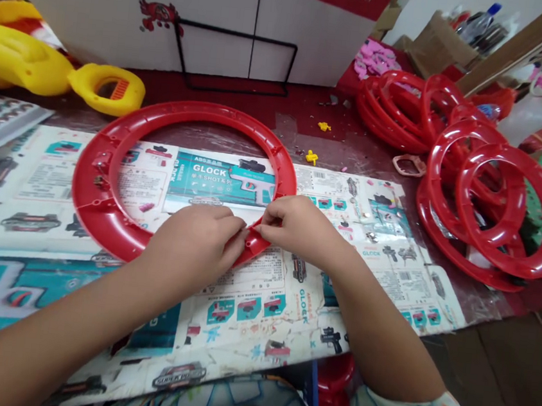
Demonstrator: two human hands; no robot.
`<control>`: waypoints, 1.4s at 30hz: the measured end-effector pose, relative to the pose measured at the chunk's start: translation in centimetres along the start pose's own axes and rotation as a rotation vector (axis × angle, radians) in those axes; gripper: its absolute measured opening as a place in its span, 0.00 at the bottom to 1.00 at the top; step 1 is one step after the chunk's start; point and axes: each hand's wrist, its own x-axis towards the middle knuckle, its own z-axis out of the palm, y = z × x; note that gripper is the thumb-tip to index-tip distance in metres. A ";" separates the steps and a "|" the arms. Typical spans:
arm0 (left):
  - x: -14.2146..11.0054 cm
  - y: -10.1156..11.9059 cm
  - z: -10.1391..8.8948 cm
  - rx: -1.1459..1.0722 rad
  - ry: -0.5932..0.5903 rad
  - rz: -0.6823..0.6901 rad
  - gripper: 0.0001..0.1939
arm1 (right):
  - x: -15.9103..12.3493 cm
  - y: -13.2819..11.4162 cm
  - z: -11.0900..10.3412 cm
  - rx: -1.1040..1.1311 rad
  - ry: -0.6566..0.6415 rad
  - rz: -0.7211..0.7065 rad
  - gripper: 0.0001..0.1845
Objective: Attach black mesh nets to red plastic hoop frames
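Printed cardboard [231, 344] covers the table's near part. Left forearm extends from lower left; left hand [194, 237] lies palm down, fingers curled at the red ring's [100, 208] near rim. Right forearm angles in from lower right; right hand [298, 225] bends its thumb and index finger toward that rim. Whether either grip is closed on anything cannot be told. Ring rests on the cardboard. Beyond it: yellow pieces [311, 157], then a white box [102, 4].

From here I see solid red on the ring [114, 224], teal and black print on the white sheet [247, 339], pink pieces [376, 59] and a maroon counter [256, 108].
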 end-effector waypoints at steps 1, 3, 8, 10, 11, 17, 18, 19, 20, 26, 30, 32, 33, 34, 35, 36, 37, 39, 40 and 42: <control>0.1 0.1 0.1 -0.010 -0.016 -0.008 0.21 | 0.0 0.0 0.0 -0.009 -0.002 -0.001 0.04; 0.4 0.2 0.1 0.005 -0.042 -0.035 0.20 | -0.1 0.0 -0.1 -0.028 0.012 -0.013 0.04; 0.4 -0.4 0.2 0.095 -0.053 0.021 0.18 | -0.6 0.2 -1.1 -0.089 0.022 -0.126 0.05; 0.3 -0.9 0.3 0.085 -0.054 0.042 0.17 | -0.7 0.4 -1.5 -0.110 0.025 -0.191 0.05; 0.2 -1.0 0.3 0.079 -0.056 0.045 0.17 | -0.8 0.5 -1.5 -0.122 0.036 -0.223 0.05; 0.2 -1.6 0.6 0.076 -0.037 0.068 0.16 | -0.3 1.0 -1.1 -0.130 0.145 -0.318 0.08; 0.2 -1.7 0.7 0.071 -0.027 0.071 0.16 | -0.2 1.1 -1.0 -0.116 0.147 -0.310 0.08; 0.2 -1.7 0.7 0.066 -0.018 0.073 0.16 | -0.1 1.2 -0.9 -0.105 0.145 -0.298 0.08; 0.2 -1.8 0.8 0.061 -0.010 0.076 0.16 | 0.0 1.2 -0.9 -0.097 0.140 -0.286 0.08; 0.2 -2.0 0.8 0.048 0.007 0.092 0.15 | 0.1 1.3 -0.8 -0.062 0.106 -0.236 0.07; 0.3 -2.1 0.8 0.031 0.012 0.128 0.15 | 0.0 1.1 -0.8 -0.063 0.103 -0.177 0.08; 0.3 -2.2 0.8 0.035 0.021 0.158 0.15 | -0.1 0.9 -0.9 -0.091 0.093 -0.138 0.08; 0.3 -2.3 0.8 0.039 0.029 0.175 0.15 | -0.2 0.8 -0.9 -0.109 0.090 -0.120 0.09; 0.3 -2.4 0.9 0.041 0.036 0.191 0.15 | -0.2 0.7 -0.9 -0.131 0.085 -0.105 0.09; 0.3 -2.6 0.8 0.041 0.045 0.201 0.15 | -0.2 0.6 -0.8 -0.158 0.075 -0.094 0.10; 0.3 -2.9 0.8 0.036 0.056 0.209 0.15 | -0.1 0.4 -0.8 -0.189 0.060 -0.087 0.10; 0.3 -3.1 0.7 0.026 0.065 0.216 0.15 | -0.1 0.4 -0.7 -0.220 0.040 -0.082 0.10; 0.3 -3.7 0.5 0.008 0.062 0.230 0.15 | 0.0 0.2 -0.6 -0.268 0.002 -0.074 0.10; 0.3 -3.8 0.4 0.004 0.050 0.238 0.15 | 0.0 0.2 -0.5 -0.279 -0.007 -0.070 0.10; 0.3 -3.8 0.1 0.024 0.029 0.256 0.15 | 0.0 0.1 -0.4 -0.280 -0.007 -0.063 0.10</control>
